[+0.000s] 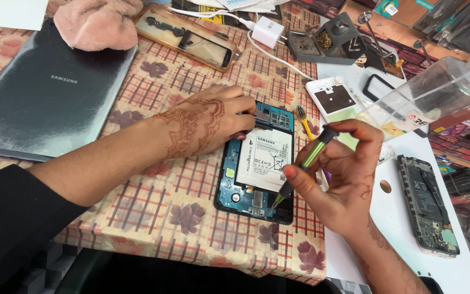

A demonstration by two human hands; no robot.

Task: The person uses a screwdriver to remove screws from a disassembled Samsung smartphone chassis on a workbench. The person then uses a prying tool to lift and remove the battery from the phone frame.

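Observation:
An opened phone (232, 188) lies in the middle of the patterned tablecloth, its blue circuit board and white battery (265, 158) exposed. My left hand (205, 122) rests on the phone's upper left corner, fingers curled against the frame. My right hand (344, 174) pinches a green-handled screwdriver (308, 160) tilted down to the left. Its tip touches the lower right corner of the phone's board.
A dark tablet back (44, 92) lies at the far left with a pink cloth (96, 22) above it. A second opened phone (428, 204) sits on the white mat at right. A white charger (267, 31), a soldering stand (330, 41), a clear bottle (436, 90) and a brush (304, 121) stand behind.

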